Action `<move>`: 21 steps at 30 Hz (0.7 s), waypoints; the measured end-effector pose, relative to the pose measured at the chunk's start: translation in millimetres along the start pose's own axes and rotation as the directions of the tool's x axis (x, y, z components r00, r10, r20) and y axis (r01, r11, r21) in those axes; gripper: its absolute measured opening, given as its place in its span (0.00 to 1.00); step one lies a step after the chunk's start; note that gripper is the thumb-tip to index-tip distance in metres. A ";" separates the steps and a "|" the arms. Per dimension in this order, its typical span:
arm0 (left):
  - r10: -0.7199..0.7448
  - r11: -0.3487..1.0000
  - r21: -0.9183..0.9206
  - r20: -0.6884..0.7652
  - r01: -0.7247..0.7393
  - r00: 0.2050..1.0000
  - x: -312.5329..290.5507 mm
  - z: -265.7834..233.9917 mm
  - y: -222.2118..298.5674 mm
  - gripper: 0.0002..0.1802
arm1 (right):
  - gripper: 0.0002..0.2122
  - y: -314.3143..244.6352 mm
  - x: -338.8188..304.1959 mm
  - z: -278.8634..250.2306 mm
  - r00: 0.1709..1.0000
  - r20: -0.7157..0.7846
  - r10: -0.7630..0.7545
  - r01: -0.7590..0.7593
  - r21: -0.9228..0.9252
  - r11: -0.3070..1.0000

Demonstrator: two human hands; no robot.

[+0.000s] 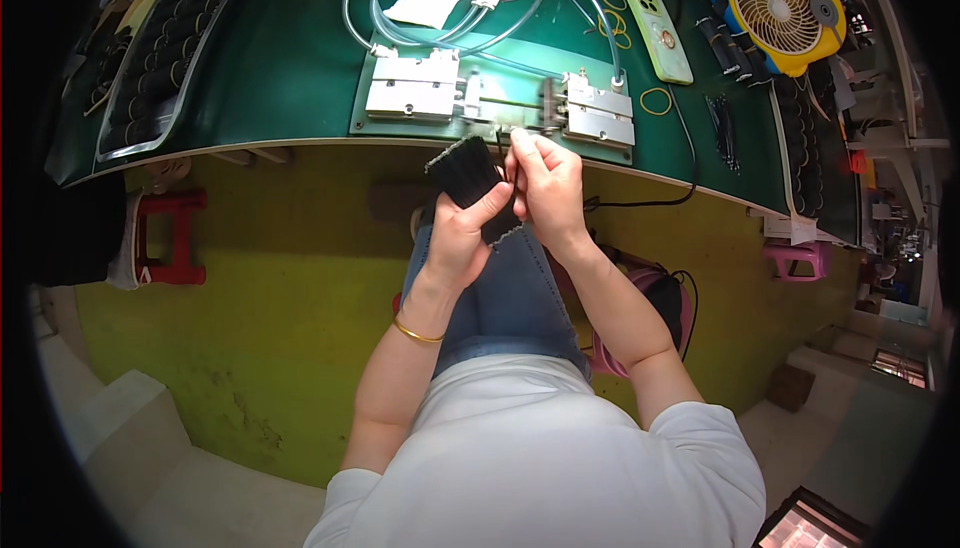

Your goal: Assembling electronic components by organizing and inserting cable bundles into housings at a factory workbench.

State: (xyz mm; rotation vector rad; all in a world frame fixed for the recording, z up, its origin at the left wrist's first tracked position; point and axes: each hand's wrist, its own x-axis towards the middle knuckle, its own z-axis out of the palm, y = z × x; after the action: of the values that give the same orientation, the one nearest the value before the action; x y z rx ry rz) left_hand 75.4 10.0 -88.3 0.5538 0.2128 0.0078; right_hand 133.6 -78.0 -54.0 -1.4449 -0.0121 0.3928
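My left hand point(463, 241) is wrapped round a flat bundle of short black wires point(466, 174) with pale, metallic-looking ends. The bundle slants across the palm, over my lap at the table's front edge. Close against it, my right hand point(548, 186) is closed, thumb and fingertips pinching a thin black wire point(501, 144). Just beyond both hands stands a metal fixture point(412, 88) on a pale green plate, with a matching silver block point(598, 113) on its right side. The parts between the two blocks are smeared, and my fingertips partly hide the plate's front edge.
Clear air hoses point(385, 23) loop behind the fixture. A phone point(658, 36), rubber bands point(656, 101) and a yellow fan point(782, 10) lie to the right. On the left is a tray point(170, 78) of black bundles. A red stool point(172, 238) stands below.
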 end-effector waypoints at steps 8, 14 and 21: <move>0.091 0.995 0.050 -0.019 -0.090 0.996 -2.7 2.6 0.7 0.05 | 0.10 -1.6 -0.9 4.9 0.997 0.020 -0.081 0.082 -0.088 0.993; 0.099 0.994 0.041 -0.073 -0.096 0.992 0.2 3.8 -4.4 0.06 | 0.09 2.0 1.3 4.9 0.997 -0.039 -0.061 0.060 -0.045 0.997; 0.092 0.995 0.038 -0.021 -0.091 0.996 1.9 -0.3 -6.5 0.07 | 0.08 1.0 2.6 2.1 0.999 -0.037 0.021 -0.019 0.046 0.999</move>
State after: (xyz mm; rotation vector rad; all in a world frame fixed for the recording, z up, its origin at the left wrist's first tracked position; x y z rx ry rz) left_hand 76.8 4.7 -92.3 0.5998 0.2099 0.0991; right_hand 135.2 -75.1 -55.2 -1.4078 0.0413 0.3806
